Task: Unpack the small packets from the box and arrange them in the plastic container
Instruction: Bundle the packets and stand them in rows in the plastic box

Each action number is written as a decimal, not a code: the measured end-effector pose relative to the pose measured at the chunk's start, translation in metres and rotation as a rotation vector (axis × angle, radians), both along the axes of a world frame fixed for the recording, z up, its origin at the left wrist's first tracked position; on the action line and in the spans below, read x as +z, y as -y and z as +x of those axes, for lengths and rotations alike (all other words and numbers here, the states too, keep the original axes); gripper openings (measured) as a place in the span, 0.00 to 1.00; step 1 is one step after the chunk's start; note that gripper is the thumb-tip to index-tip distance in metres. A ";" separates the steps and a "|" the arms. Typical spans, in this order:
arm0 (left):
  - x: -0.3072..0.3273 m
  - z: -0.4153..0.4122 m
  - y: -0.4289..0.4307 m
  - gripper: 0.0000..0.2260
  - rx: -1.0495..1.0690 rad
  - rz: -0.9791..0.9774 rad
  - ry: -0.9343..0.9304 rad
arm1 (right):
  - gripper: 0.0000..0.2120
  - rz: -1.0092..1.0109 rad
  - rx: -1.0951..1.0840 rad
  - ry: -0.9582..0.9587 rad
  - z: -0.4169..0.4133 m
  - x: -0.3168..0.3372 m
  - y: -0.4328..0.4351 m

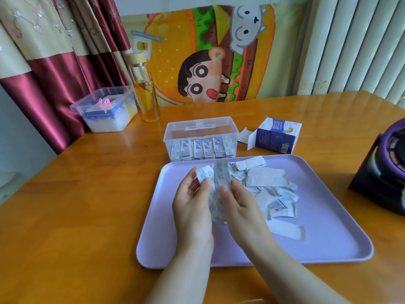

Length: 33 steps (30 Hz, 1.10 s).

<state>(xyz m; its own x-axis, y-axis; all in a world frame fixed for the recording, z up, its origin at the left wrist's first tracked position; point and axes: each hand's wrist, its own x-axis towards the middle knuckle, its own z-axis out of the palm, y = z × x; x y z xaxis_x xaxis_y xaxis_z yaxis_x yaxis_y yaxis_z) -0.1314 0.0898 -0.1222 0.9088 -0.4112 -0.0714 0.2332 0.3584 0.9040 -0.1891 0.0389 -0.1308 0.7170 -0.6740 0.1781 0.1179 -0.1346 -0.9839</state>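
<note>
Paper packets [205,175] sit pinched (thumb against fingers) in both grips, left hand [192,202] and right hand [240,201].

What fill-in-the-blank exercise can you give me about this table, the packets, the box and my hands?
1. The loose packets lie piled on a purple ____.
2. The open box lies to the ____ of the clear container.
3. The left hand and the right hand each pinch a ____.

Missing words: tray; right; packet.
</note>
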 end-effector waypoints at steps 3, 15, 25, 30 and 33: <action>0.004 0.002 -0.002 0.10 -0.029 -0.030 -0.059 | 0.12 -0.083 -0.037 -0.028 0.000 -0.002 0.001; 0.019 -0.004 -0.017 0.17 -0.401 -0.301 -0.345 | 0.24 -0.496 -0.154 -0.165 0.005 -0.009 -0.014; 0.013 0.015 -0.031 0.13 -0.183 -0.383 -0.551 | 0.16 -0.763 0.265 -0.492 -0.027 0.031 0.054; 0.013 0.020 -0.035 0.15 -0.256 -0.362 -0.553 | 0.24 -0.958 0.422 -0.946 -0.034 0.037 0.085; 0.014 0.018 -0.032 0.15 -0.305 -0.351 -0.544 | 0.18 -0.948 0.447 -0.946 -0.028 0.040 0.090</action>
<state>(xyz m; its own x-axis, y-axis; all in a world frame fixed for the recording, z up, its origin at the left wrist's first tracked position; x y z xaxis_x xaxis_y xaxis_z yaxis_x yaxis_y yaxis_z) -0.1137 0.1223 -0.1078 0.6226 -0.7231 -0.2993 0.7546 0.4534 0.4743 -0.2169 -0.0507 -0.0910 0.9374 -0.2590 -0.2328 -0.3186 -0.9077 -0.2729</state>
